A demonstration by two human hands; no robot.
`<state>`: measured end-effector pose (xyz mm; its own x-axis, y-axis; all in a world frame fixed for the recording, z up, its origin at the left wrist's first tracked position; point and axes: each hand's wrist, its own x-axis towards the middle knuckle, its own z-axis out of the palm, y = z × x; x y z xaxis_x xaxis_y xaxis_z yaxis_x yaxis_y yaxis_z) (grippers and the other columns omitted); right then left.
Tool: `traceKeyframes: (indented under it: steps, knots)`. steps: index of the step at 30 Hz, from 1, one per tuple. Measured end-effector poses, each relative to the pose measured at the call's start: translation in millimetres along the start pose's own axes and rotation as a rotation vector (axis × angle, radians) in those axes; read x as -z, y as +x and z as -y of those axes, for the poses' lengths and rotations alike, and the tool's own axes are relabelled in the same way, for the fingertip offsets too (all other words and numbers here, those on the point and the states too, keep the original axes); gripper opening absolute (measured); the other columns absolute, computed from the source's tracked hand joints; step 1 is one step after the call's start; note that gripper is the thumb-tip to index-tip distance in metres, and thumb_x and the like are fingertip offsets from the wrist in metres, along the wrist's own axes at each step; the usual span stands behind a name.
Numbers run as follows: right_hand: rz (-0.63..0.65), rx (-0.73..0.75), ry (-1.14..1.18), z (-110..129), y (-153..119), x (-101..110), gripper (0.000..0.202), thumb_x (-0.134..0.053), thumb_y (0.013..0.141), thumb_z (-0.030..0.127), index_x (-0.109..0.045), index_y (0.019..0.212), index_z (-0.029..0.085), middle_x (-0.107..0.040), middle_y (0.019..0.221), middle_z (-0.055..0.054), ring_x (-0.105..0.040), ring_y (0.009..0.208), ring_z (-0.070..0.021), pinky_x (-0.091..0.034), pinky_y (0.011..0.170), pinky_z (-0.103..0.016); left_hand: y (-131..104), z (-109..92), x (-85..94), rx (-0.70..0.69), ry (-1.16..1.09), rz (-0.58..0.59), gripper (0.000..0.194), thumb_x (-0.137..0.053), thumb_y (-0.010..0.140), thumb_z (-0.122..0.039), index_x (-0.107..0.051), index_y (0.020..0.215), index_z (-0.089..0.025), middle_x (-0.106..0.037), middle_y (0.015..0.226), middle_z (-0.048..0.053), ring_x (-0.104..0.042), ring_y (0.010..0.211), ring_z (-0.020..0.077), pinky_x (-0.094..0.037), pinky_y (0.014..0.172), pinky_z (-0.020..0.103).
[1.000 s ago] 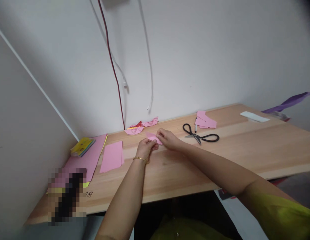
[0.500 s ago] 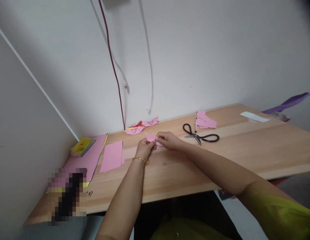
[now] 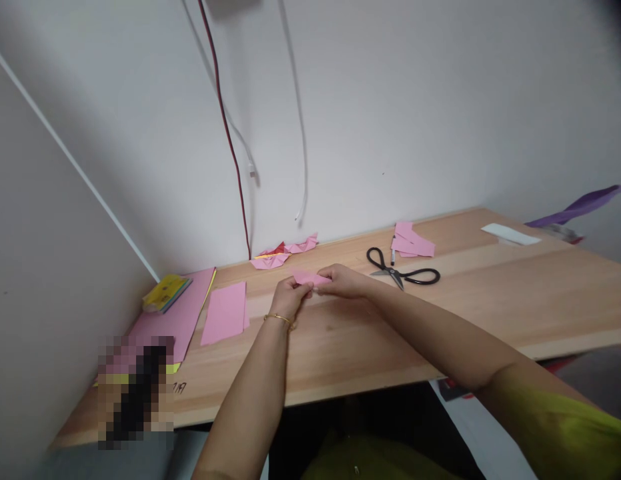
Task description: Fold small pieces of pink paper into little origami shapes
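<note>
A small folded piece of pink paper (image 3: 308, 277) is held between my two hands, just above the wooden table. My left hand (image 3: 290, 297), with a gold bracelet at the wrist, pinches its left and near edge. The right end is gripped by my right hand (image 3: 340, 282), its fingers partly covering the paper. Behind them, folded pink paper shapes (image 3: 271, 260) with a red and yellow part lie near the wall. To the left rests a stack of pink sheets (image 3: 225, 313).
Open black-handled scissors (image 3: 393, 271), a pen (image 3: 393, 251) and pink paper pieces (image 3: 413, 241) lie right of my hands. A white strip (image 3: 510, 235) is farther right. At the left, a yellow pack (image 3: 165, 293) sits on large pink sheets (image 3: 190, 317). Cables hang along the wall.
My hands have moved slightly apart, and the pink paper between them has turned from a raised point to a flatter, wider position. My fingers have shifted along its edge.
</note>
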<state>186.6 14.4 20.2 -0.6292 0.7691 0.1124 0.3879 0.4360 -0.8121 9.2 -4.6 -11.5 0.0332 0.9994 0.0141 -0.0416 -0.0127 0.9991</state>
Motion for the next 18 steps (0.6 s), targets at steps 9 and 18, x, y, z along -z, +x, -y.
traceKeyframes:
  steps: [9, 18]
  knots:
    - [0.083, -0.004, 0.017, 4.3, 0.3, 6.2, 0.022, -0.054, 0.068, 0.032, -0.061, 0.077, 0.013, -0.052, 0.066, 0.002, -0.042, 0.059, -0.0089, -0.028, 0.050, -0.018, -1.6, -5.4, -3.4, 0.082, -0.187, -0.001, 0.029, -0.077, 0.049, -0.027, -0.064, 0.068, -0.009, -0.063, 0.058, 0.004, -0.055, 0.051, 0.0113, -0.046, 0.059, 0.027]
    - [0.146, -0.005, 0.088, 6.7, -0.2, 11.3, 0.019, -0.054, 0.069, 0.028, -0.060, 0.080, 0.013, -0.058, 0.069, 0.001, -0.048, 0.061, -0.0096, -0.035, 0.055, -0.019, -3.4, -9.1, 0.6, 0.175, -0.290, 0.056, 0.028, -0.075, 0.057, -0.031, -0.059, 0.067, -0.009, -0.062, 0.057, 0.006, -0.058, 0.053, 0.0129, -0.051, 0.066, 0.033]
